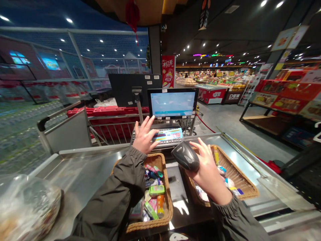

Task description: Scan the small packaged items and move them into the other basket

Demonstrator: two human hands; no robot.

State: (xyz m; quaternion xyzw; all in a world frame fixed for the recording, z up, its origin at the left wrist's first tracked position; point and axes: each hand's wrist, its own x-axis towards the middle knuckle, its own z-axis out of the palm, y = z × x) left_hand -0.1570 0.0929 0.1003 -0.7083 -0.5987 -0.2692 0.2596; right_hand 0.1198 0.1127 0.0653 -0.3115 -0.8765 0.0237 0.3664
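My left hand [145, 136] is over the near left side of the keyboard [164, 144]. Its thumb and forefinger close on the left end of a flat, colourful packet [170, 134], while its other fingers spread upward. The packet's exact kind is too small to tell. My right hand [207, 167] grips a black handheld barcode scanner [185, 156], its head tilted toward the left and up, below the packet. A wicker basket [169, 207] under my left forearm holds several small packaged goods. Another wicker basket [247, 184], partly hidden by my right hand, holds several small items.
Behind the keyboard stands a lit monitor [173, 103], with a second dark monitor [130, 88] seen from behind. The metal counter [97, 170] extends to both sides. A plastic-wrapped bundle [30, 204] lies at the near left. A metal cart [112, 129] stands beyond the counter.
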